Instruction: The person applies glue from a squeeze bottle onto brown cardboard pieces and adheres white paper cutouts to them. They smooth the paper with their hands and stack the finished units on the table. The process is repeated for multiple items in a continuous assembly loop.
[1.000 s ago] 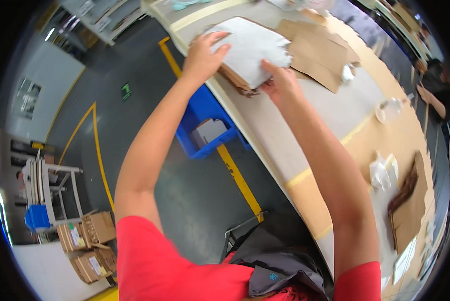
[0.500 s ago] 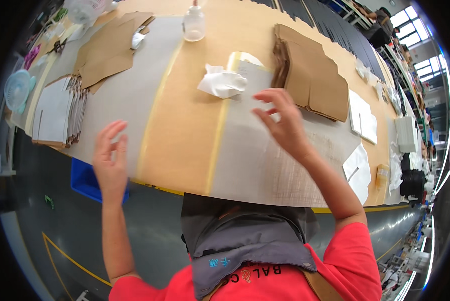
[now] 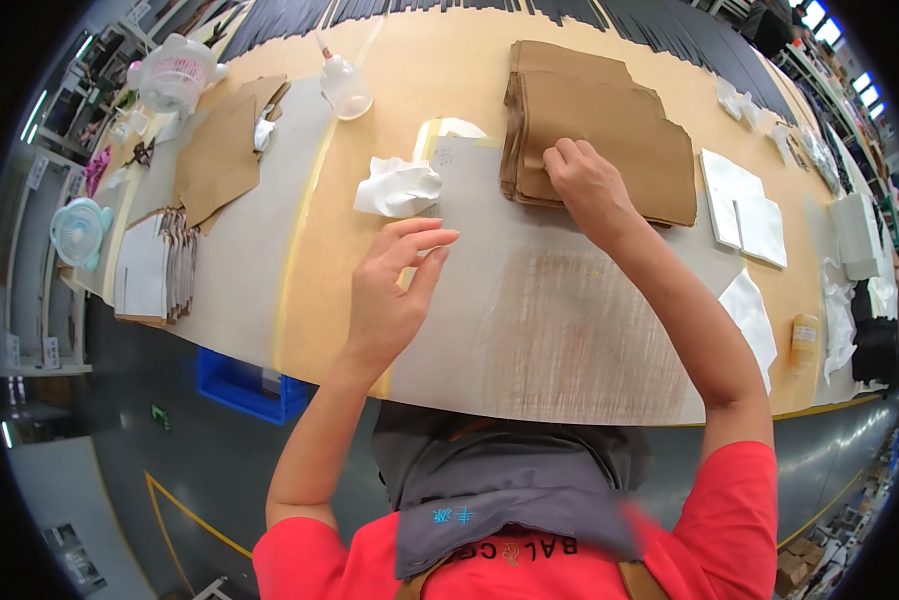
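Observation:
My right hand (image 3: 587, 186) rests on the near left corner of a stack of brown cardboard sheets (image 3: 609, 120) at the back of the bench, fingers curled over its edge. My left hand (image 3: 394, 290) hovers open above the grey mat (image 3: 559, 300), fingers apart and holding nothing. A crumpled white cloth (image 3: 399, 187) lies just beyond the left hand.
A glue bottle (image 3: 343, 85) stands at the back. Brown flat pieces (image 3: 224, 150) and a stack of white-topped sheets (image 3: 154, 270) lie at the left, with a small blue fan (image 3: 77, 230). White sheets (image 3: 744, 210) lie at the right. A blue bin (image 3: 244, 385) sits under the bench.
The view has swung from the left stack to the bench's middle. My right hand reached forward onto the brown stack, and my left hand moved in over the grey mat.

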